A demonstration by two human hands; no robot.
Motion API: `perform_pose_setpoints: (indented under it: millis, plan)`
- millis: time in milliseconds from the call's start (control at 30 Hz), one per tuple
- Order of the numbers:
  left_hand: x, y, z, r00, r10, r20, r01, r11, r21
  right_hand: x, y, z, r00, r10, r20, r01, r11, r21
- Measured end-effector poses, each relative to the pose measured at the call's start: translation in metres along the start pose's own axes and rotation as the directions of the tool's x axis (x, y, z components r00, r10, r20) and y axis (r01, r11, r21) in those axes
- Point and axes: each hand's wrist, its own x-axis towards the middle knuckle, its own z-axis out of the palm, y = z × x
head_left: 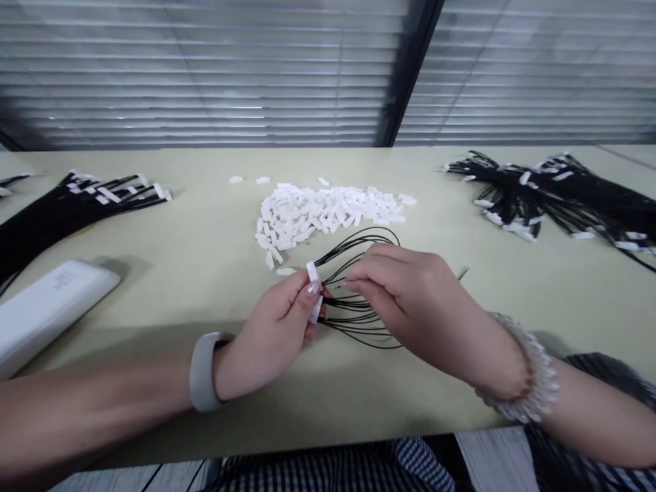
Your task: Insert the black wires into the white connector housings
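Observation:
Between the thumb and fingers of my left hand (279, 324) is a white connector housing (312, 272), held upright near the middle of the table. Several thin black wires (359, 236) run out of its right side and bow toward my right hand (404, 290). The thumb and forefinger of that hand pinch one black wire close to the connector. The rest of the bundle passes beneath my right palm, which hides part of it. Just behind both hands lies a heap of loose white connector housings (318, 212).
Black wire bundles with white connectors lie at the left (46, 212) and the right (568, 191) of the table. A long white box-like object (51, 307) rests beside my left forearm. Window blinds (205, 75) rise behind the table's far edge.

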Motion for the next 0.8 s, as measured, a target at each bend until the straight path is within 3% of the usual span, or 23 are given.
perform_pose_setpoints:
  millis: [133, 800]
  plan:
    - [-0.0017, 0.0019, 0.0001, 0.998, 0.059, 0.021, -0.061, 0.994, 0.093, 0.0006, -0.0006, 0.0042, 1.0, -0.015, 0.013, 0.016, 0.999, -0.05]
    - [-0.0005, 0.004, 0.0002, 0.996, 0.077, 0.055, -0.085, 0.98, 0.181, 0.0015, -0.0001, 0.0086, 0.999, -0.038, 0.028, 0.039, 0.997, -0.06]
